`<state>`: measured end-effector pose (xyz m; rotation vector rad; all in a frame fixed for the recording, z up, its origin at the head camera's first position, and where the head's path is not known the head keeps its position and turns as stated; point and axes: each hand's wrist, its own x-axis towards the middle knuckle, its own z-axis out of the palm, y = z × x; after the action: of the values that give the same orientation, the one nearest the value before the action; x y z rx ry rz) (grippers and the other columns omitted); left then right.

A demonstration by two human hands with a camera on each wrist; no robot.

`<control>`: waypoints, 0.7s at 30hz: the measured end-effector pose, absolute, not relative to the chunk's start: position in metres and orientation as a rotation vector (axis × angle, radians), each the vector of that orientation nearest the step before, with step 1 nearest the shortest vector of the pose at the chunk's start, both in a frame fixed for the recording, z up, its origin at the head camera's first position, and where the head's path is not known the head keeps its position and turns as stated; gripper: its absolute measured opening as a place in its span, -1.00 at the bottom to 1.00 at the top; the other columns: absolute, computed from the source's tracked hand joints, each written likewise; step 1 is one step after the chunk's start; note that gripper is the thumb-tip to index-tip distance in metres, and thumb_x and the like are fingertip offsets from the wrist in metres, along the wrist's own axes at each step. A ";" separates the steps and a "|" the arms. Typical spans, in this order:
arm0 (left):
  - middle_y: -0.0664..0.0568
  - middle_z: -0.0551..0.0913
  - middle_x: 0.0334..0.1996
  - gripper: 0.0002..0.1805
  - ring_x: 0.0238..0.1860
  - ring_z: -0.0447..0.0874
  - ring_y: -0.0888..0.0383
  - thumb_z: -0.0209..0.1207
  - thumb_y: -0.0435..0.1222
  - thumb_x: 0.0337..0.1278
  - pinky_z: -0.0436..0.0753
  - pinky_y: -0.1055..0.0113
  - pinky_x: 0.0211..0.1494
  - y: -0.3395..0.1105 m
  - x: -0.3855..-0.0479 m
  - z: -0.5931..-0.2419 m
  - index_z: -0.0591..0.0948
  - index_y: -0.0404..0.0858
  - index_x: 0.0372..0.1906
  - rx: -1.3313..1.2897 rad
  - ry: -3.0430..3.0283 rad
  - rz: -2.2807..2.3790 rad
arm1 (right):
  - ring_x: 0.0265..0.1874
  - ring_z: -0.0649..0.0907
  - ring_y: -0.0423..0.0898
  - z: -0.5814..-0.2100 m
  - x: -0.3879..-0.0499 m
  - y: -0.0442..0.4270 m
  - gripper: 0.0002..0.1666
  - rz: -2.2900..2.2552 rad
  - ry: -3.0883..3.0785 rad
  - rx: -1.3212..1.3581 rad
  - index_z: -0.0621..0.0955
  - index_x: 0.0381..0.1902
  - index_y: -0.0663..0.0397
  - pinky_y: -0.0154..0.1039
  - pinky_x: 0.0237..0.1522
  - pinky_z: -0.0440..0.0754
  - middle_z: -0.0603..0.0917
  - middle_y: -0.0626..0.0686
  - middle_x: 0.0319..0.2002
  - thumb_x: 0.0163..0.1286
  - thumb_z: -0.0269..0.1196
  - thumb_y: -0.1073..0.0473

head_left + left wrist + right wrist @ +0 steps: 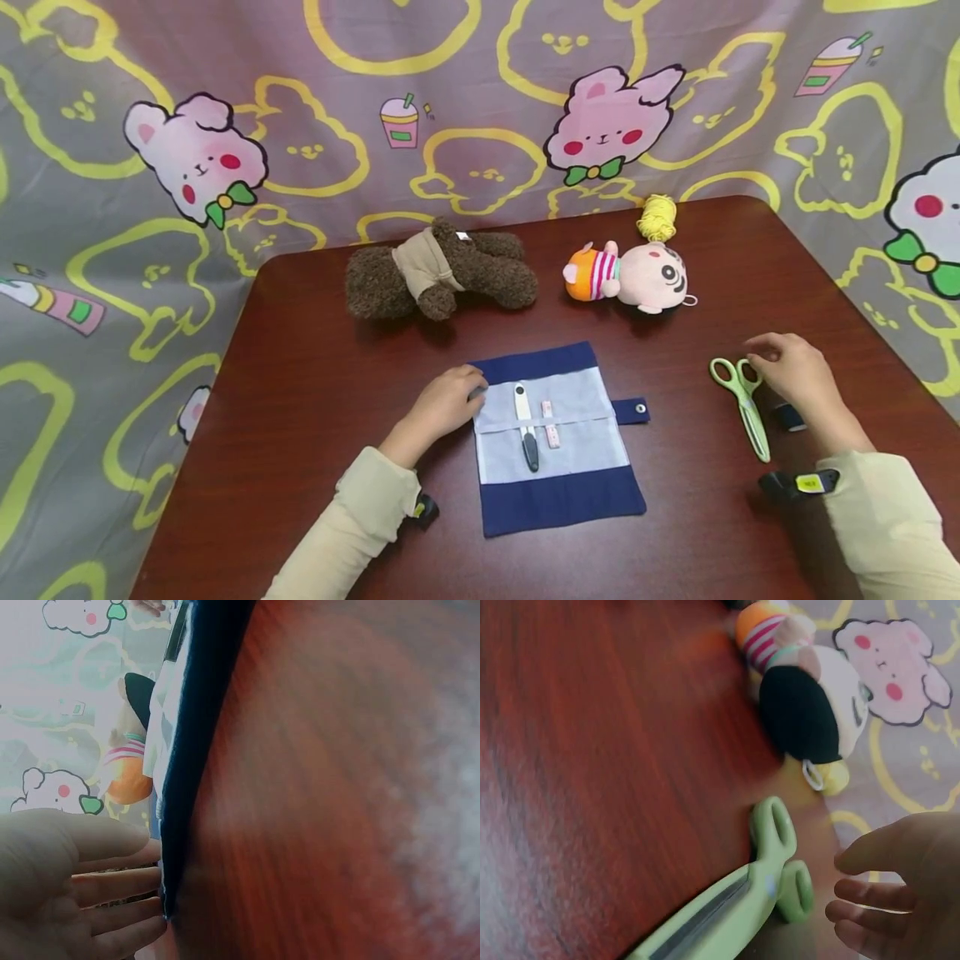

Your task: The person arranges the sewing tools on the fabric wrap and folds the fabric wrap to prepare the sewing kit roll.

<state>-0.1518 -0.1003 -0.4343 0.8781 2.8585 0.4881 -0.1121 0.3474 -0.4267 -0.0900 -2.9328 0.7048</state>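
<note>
An unfolded fabric tool roll (555, 492), navy with a pale blue inside, lies flat on the table. Its strap holds a slim white-and-dark tool (530, 450) and a small pink-and-white strip (551, 433). At the roll's left edge is my left hand (446, 402); in the left wrist view its fingertips touch or nearly touch that edge. My right hand (798, 372) hovers beside the handles of light green scissors (750, 417), fingers loosely bent and holding nothing. The right wrist view shows a gap between the fingers and the scissors (769, 889).
Behind the roll lie a brown teddy bear (487, 271) and a plush doll (648, 279) in a striped top. Yellow yarn (658, 218) sits at the table's back edge. A dark spool (791, 417) is partly hidden by my right wrist. A patterned curtain (480, 100) hangs behind.
</note>
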 end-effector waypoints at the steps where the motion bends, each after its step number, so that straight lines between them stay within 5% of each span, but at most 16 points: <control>1: -0.09 0.54 -0.05 -0.80 0.04 0.46 -0.01 0.11 -0.30 0.09 0.41 0.16 0.08 -0.100 -0.152 -0.434 0.61 -0.27 -0.19 0.880 2.858 0.484 | -0.41 0.50 0.21 -0.428 -0.113 0.348 -0.76 0.686 -2.946 -0.092 0.56 -0.24 0.34 -0.01 -0.47 0.35 0.51 0.36 -0.38 0.11 0.17 0.31; 15: -0.09 0.56 -0.07 -0.81 0.02 0.48 0.00 0.13 -0.29 0.07 0.42 0.18 0.08 -0.100 -0.153 -0.435 0.62 -0.26 -0.21 0.896 2.872 0.487 | -0.43 0.50 0.25 -0.439 -0.112 0.346 -0.83 0.522 -3.011 -0.096 0.55 -0.40 0.36 0.09 -0.50 0.38 0.50 0.35 -0.39 0.03 0.14 0.34; 21: -0.08 0.56 -0.07 -0.81 0.02 0.49 0.01 0.13 -0.28 0.07 0.42 0.19 0.08 -0.101 -0.153 -0.436 0.62 -0.26 -0.21 0.891 2.875 0.494 | -0.67 0.48 0.00 -0.430 -0.112 0.347 -0.83 0.588 -3.034 -0.147 0.54 -0.39 0.36 -0.13 -0.65 0.35 0.55 0.20 -0.55 0.11 0.13 0.31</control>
<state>-0.1527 -0.1006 -0.4356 0.8907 2.8749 0.4939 -0.1118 0.3472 -0.4303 -0.1467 -3.0335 0.5883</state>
